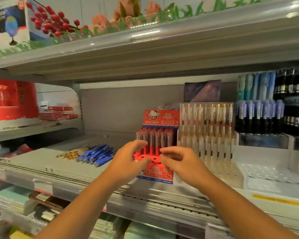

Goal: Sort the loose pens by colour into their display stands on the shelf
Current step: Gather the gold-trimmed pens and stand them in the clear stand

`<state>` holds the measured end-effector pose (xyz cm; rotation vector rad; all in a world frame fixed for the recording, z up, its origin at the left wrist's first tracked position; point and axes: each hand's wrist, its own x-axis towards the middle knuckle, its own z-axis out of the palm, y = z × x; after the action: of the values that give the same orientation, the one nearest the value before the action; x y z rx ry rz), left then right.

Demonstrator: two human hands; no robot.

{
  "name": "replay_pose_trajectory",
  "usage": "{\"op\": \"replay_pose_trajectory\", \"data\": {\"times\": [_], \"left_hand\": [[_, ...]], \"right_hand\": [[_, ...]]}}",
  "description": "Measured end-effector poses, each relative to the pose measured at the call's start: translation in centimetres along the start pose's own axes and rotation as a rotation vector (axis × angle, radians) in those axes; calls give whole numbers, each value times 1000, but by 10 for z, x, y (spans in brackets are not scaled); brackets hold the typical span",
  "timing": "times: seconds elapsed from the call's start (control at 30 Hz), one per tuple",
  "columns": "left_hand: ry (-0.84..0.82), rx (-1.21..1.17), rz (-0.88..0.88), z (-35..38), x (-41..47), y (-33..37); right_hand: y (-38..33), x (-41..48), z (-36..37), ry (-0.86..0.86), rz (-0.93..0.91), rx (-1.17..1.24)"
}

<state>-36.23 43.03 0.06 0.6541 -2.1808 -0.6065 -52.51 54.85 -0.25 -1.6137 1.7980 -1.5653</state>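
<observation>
A red display stand [160, 168] with a cartoon cat header stands on the shelf, its back rows filled with red pens [154, 138] and its front holes bare. My left hand [128, 157] and my right hand [176, 158] hover just over those front holes, fingers curled and apart, with nothing visible in either. To the left, a loose pile of blue pens [97, 155] lies flat on the shelf beside a smaller bunch of gold pens [71, 154]. A clear stand [219, 166] with white and gold pens sits right of the red one.
The grey shelf [59, 171] has a ridged front edge. Dark and pale blue pens in stands [266, 116] fill the right. Red boxes [12, 100] sit on the neighbouring shelf at left. Notebooks [12, 199] lie below; artificial flowers [55, 23] line the shelf above.
</observation>
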Motion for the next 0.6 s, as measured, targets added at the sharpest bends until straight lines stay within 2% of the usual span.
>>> {"op": "replay_pose_trajectory", "data": {"times": [0.37,0.6], "left_hand": [[13,52,-180,-131,-9,-106],[-75,141,-245,-218,14,-196]], "right_hand": [[-38,68,136,-104,-1,-54],[-52,146,240,-115,12,-182]]}}
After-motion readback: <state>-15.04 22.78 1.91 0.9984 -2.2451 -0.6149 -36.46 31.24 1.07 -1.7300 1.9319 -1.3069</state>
